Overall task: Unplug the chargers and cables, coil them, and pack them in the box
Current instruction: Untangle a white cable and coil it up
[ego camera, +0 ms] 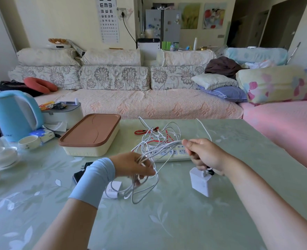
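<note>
White cable point(145, 186), part-coiled, held above the desk point(167, 222).
Left hand point(131, 166): grip curled round loose, uneven loops. Charger point(201, 183): on the cable's end, tilted, just below the right hand point(203, 156), whose grip was pinched on the bundled strands. Risk: loops could slip off and snag the power strip point(170, 154) or the red cable point(142, 132) tangle beyond. Box point(91, 136), far left: lid on, and neither hand was free to open it.

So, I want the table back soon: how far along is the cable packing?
Done: sockets visible on the power strip look empty. In hand: the left hand holds white cable loops, the right hand pinches the strands; the white charger sits by that hand. Left: the red cable and other white ones lie tangled, and the box has its lid on.
</note>
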{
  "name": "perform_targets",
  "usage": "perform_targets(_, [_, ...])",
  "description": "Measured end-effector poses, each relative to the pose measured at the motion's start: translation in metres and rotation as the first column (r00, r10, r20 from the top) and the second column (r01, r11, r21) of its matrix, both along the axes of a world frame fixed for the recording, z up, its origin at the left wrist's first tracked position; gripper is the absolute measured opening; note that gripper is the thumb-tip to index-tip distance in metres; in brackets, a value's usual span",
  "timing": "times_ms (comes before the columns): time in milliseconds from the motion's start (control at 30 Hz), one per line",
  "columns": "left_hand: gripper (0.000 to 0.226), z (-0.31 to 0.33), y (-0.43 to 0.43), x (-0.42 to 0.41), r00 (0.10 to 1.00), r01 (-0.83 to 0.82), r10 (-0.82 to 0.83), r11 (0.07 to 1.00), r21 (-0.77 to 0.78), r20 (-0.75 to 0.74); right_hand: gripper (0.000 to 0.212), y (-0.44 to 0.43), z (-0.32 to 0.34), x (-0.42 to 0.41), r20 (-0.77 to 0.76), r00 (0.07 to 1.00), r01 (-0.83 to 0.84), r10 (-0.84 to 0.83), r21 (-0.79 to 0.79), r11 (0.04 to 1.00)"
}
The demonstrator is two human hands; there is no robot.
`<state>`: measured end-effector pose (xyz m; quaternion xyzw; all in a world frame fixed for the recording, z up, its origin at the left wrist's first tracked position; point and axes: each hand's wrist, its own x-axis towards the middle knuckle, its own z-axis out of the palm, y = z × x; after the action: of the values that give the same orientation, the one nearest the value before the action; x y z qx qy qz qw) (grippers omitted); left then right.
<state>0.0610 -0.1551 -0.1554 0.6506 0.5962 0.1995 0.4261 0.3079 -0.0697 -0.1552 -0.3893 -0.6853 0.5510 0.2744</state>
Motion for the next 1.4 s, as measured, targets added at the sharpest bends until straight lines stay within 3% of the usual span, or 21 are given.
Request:
perform_targets(67, [0.025, 0.0, 0.002, 0.007, 0.991, -0.004, -0.001, 0.999, -0.039, -0.131, 0.04, -0.002, 0.0, 0.001, -0.054, 0.998, -0.043, 0.04, -0.049, 0.998])
perform_targets(133, [0.033, 0.001, 0.003, 0.012, 0.993, -0.078, 0.073, 0.996, -0.048, -0.097, 0.037, -0.004, 0.003, 0.002, -0.078, 0.995, -0.069, 0.065, -0.058, 0.996])
perform_targets(233, [0.051, 0.004, 0.004, 0.013, 0.974, -0.109, 0.106, 0.994, 0.004, 0.202, 0.022, -0.004, 0.005, 0.006, -0.037, 0.998, -0.052, 0.053, 0.039, 0.998])
perform_targets(367, [0.051, 0.008, -0.001, 0.002, 0.862, -0.09, 0.096, 0.995, -0.037, 0.499, 0.013, -0.011, 0.007, 0.004, 0.093, 0.995, -0.074, 0.047, 0.309, 0.948])
perform_targets(467, [0.052, 0.007, 0.0, -0.005, 0.711, 0.12, 0.01, 0.983, -0.136, 0.703, 0.008, -0.013, 0.01, 0.001, 0.135, 0.99, -0.034, -0.034, 0.471, 0.881])
perform_targets(533, [0.053, 0.006, 0.003, -0.005, 0.567, 0.238, -0.048, 0.965, -0.108, 0.822, 0.016, -0.01, 0.008, 0.0, 0.328, 0.938, -0.125, -0.114, 0.625, 0.771])
perform_targets(600, [0.049, 0.005, 0.005, -0.003, 0.437, 0.294, -0.086, 0.954, -0.052, 0.895, 0.027, -0.011, 0.007, -0.005, 0.523, 0.827, -0.242, -0.206, 0.662, 0.709])
perform_targets(667, [0.046, 0.006, 0.007, 0.0, 0.37, 0.272, -0.072, 0.962, -0.034, 0.926, 0.03, -0.015, 0.007, -0.012, 0.57, 0.797, -0.257, -0.201, 0.619, 0.742])
perform_targets(767, [0.037, 0.005, 0.008, 0.001, 0.315, 0.202, -0.018, 0.978, -0.048, 0.949, 0.034, -0.016, 0.002, -0.018, 0.465, 0.882, -0.169, -0.069, 0.451, 0.877])
perform_targets(833, [0.025, 0.003, 0.006, 0.002, 0.387, 0.156, -0.025, 0.987, -0.039, 0.922, 0.036, -0.015, -0.001, -0.015, 0.256, 0.967, -0.093, 0.012, 0.307, 0.947])
perform_targets(900, [0.031, 0.0, 0.004, 0.004, 0.59, 0.069, -0.017, 0.997, -0.03, 0.807, 0.035, -0.014, 0.0, -0.005, -0.013, 0.998, -0.053, 0.055, 0.109, 0.993])
perform_targets(967, [0.035, -0.002, 0.004, 0.007, 0.863, -0.097, 0.066, 0.995, 0.036, 0.501, 0.03, -0.012, 0.002, 0.005, -0.216, 0.974, -0.092, 0.074, -0.074, 0.993])
perform_targets(1000, [0.034, -0.003, 0.005, 0.008, 0.959, -0.16, 0.128, 0.981, 0.112, 0.253, 0.028, -0.011, 0.003, 0.008, -0.272, 0.96, -0.109, 0.068, -0.141, 0.984])
perform_targets(1067, [0.03, -0.004, 0.009, 0.006, 0.967, -0.177, 0.208, 0.964, 0.198, -0.149, 0.027, -0.007, 0.003, 0.012, -0.323, 0.946, -0.112, 0.033, -0.231, 0.967])
perform_targets(1100, [0.033, -0.004, 0.009, 0.006, 0.965, -0.139, 0.174, 0.973, 0.182, -0.195, 0.028, -0.006, 0.004, 0.012, -0.34, 0.94, -0.101, 0.007, -0.261, 0.96])
perform_targets(1167, [0.037, -0.006, 0.009, 0.009, 0.999, -0.039, 0.043, 0.99, 0.134, -0.026, 0.029, -0.001, 0.004, 0.011, -0.377, 0.924, -0.066, -0.063, -0.321, 0.945])
perform_targets(1267, [0.04, -0.003, 0.001, 0.015, 0.942, -0.028, -0.02, 0.99, 0.138, 0.334, 0.032, 0.003, 0.006, 0.011, -0.393, 0.904, -0.002, -0.168, -0.398, 0.917])
perform_targets(1333, [0.047, 0.0, 0.002, 0.013, 0.937, -0.089, 0.007, 0.972, 0.219, 0.349, 0.032, 0.004, 0.005, 0.012, -0.385, 0.9, 0.025, -0.203, -0.421, 0.907])
perform_targets(1400, [0.041, 0.002, 0.004, 0.016, 0.96, -0.159, 0.075, 0.939, 0.304, 0.269, 0.032, 0.002, 0.005, 0.01, -0.375, 0.9, 0.05, -0.224, -0.421, 0.906])
